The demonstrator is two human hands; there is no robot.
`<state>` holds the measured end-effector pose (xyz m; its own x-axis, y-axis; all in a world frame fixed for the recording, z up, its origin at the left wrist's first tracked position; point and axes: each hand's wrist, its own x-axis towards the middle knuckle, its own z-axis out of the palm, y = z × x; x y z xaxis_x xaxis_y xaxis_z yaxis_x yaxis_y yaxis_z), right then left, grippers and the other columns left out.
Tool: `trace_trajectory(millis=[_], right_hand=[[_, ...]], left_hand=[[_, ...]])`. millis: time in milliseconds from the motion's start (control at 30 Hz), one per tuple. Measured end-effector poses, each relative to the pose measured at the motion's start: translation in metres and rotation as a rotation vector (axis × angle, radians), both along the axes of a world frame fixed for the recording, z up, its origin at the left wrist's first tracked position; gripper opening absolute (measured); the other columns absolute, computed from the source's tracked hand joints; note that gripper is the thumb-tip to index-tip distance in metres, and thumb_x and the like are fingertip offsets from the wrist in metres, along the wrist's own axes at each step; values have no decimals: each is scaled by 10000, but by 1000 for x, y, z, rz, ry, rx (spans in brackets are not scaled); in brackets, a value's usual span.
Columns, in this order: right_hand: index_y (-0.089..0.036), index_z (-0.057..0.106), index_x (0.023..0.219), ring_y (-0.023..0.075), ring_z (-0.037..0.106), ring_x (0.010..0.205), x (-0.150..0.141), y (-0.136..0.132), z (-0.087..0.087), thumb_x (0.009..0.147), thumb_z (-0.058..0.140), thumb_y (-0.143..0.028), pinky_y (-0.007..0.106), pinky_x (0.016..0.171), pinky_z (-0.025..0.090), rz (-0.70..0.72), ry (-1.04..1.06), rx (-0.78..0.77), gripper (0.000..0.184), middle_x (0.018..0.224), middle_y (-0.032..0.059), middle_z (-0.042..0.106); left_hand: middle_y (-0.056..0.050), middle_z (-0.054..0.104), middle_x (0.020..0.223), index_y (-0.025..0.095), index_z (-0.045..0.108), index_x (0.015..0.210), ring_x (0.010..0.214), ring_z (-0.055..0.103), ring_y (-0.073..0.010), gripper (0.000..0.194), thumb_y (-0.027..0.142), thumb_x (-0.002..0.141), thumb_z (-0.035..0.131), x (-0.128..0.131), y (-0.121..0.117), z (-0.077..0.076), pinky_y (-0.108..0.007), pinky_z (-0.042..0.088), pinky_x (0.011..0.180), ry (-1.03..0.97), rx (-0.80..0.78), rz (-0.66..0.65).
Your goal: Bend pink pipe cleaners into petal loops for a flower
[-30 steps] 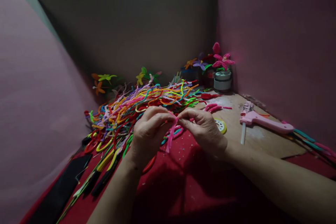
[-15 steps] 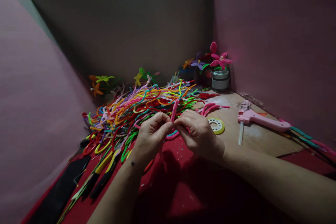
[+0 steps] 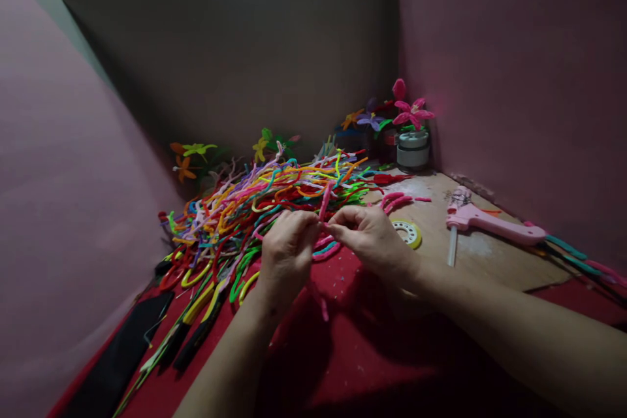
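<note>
Pinched between the fingertips of both hands is a pink pipe cleaner (image 3: 326, 201). One stretch of it sticks up above the fingers, and a pink end hangs below my left hand. My left hand (image 3: 290, 251) is closed on it from the left, its back toward me. From the right, my right hand (image 3: 375, 238) grips it between thumb and forefinger, the tips of both hands nearly touching. Fingers cover the part where they meet. Just behind, a big pile of many-coloured pipe cleaners (image 3: 274, 186) spreads over the red cloth (image 3: 353, 339).
A pink glue gun (image 3: 494, 221) lies on a wooden board (image 3: 509, 261) at right. Beside my right hand is a yellow-rimmed tape roll (image 3: 407, 234). Pliers (image 3: 196, 326) and a black flat object (image 3: 122, 353) lie at left. Pipe-cleaner flowers (image 3: 412, 112) stand behind.
The pink pipe cleaner, which hung down from the fingers, now has a stretch pointing up. My left hand has turned its back more toward me; both hands stay close together.
</note>
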<state>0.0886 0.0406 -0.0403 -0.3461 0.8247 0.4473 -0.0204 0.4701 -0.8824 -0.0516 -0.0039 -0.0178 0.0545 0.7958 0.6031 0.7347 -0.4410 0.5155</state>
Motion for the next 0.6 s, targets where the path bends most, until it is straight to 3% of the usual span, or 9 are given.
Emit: trace_trajectory(millis=[67,167,233,367,467,600], right_hand=[[-145,605,669,118,503,581,0,0,-3,760,519,-199,247,561,372,-66,-82,157,136,627,20,588],[-151,590,667,131,530,629,-1,-2,-6,744,495,-112,256,609,390,-134,-192,364,128,667,38,608],[-145,580,670,139,533,646,-1,-2,-7,741,491,-92,262,623,394,-151,-251,484,125,674,55,612],[-131,569,673,139,511,627,-1,-2,-10,757,485,-94,267,613,389,-168,-270,659,125,650,69,598],[-133,563,686,140,503,631,-1,-1,-12,768,484,-102,268,613,388,-165,-275,713,118,653,64,589],[-138,559,704,145,499,653,-2,-1,-13,795,479,-124,274,628,396,-150,-298,698,122,670,56,586]], left_hand=[[-10,522,676,182,547,701,677,439,-140,134,203,806,466,1,0,-1,-254,343,646,185,44,1],[1,473,643,180,502,643,656,409,-139,185,185,812,427,-1,0,1,-248,314,607,254,-59,0],[12,465,641,177,491,647,640,413,-129,169,204,805,438,-4,1,5,-237,314,592,158,-229,-38],[34,443,640,164,480,688,609,407,-104,167,298,787,482,-12,5,12,-216,322,563,-153,-552,-240],[44,415,627,157,457,679,590,384,-91,185,310,769,510,-16,7,12,-210,322,554,-257,-636,-281],[45,401,620,154,449,677,574,367,-87,200,322,764,510,-17,7,10,-213,315,532,-228,-633,-237]])
